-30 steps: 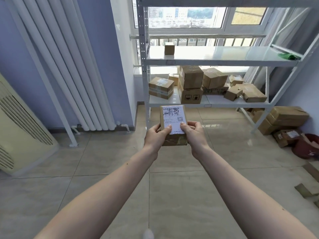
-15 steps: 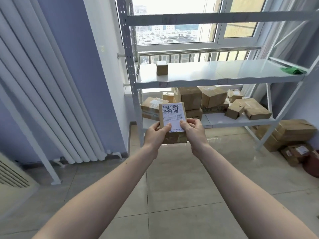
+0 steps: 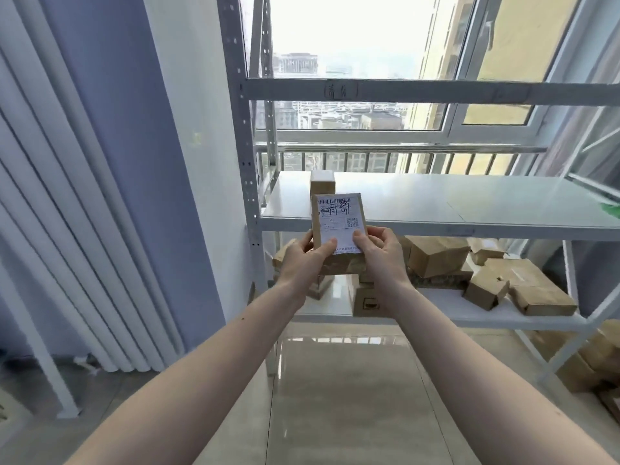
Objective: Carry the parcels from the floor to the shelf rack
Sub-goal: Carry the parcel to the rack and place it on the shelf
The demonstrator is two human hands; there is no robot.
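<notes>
I hold a small cardboard parcel (image 3: 338, 219) with a white shipping label facing me. My left hand (image 3: 303, 260) grips its left side and my right hand (image 3: 380, 255) its right side, thumbs on the label. The parcel is raised in front of the white metal shelf rack (image 3: 436, 209), level with the front edge of its middle shelf. One small brown box (image 3: 322, 182) stands on that shelf just behind my parcel. Several cardboard parcels (image 3: 493, 280) lie piled on the lower shelf.
A white radiator (image 3: 67, 229) runs along the blue wall at left. More boxes (image 3: 590, 360) sit on the tiled floor at right, beside the rack's leg. A window with a railing is behind the rack. A green item (image 3: 610, 209) lies at the middle shelf's right end.
I have stepped closer to the rack and my view has tilted up. Both hands have lifted the parcel from the lower shelf's level to the middle shelf's front edge.
</notes>
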